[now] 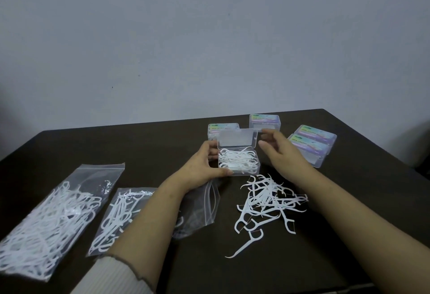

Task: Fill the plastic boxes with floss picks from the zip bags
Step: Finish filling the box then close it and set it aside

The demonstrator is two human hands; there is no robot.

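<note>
A clear plastic box (239, 168) stands open at the table's middle with its lid (237, 140) raised, and white floss picks lie inside it. My left hand (204, 165) grips the box's left end, thumb along the front edge. My right hand (278, 148) hovers just right of the lid with relaxed fingers, holding nothing. A loose pile of floss picks (267, 203) lies in front of the box. Two zip bags with picks (53, 214) (118, 217) lie at the left; a nearly empty open bag (204, 210) lies under my left forearm.
Closed labelled plastic boxes stand behind and right: one behind the open box (213, 129), one at the back (265, 121), two stacked at the right (313, 146). The dark table (139, 145) ends at a grey wall behind.
</note>
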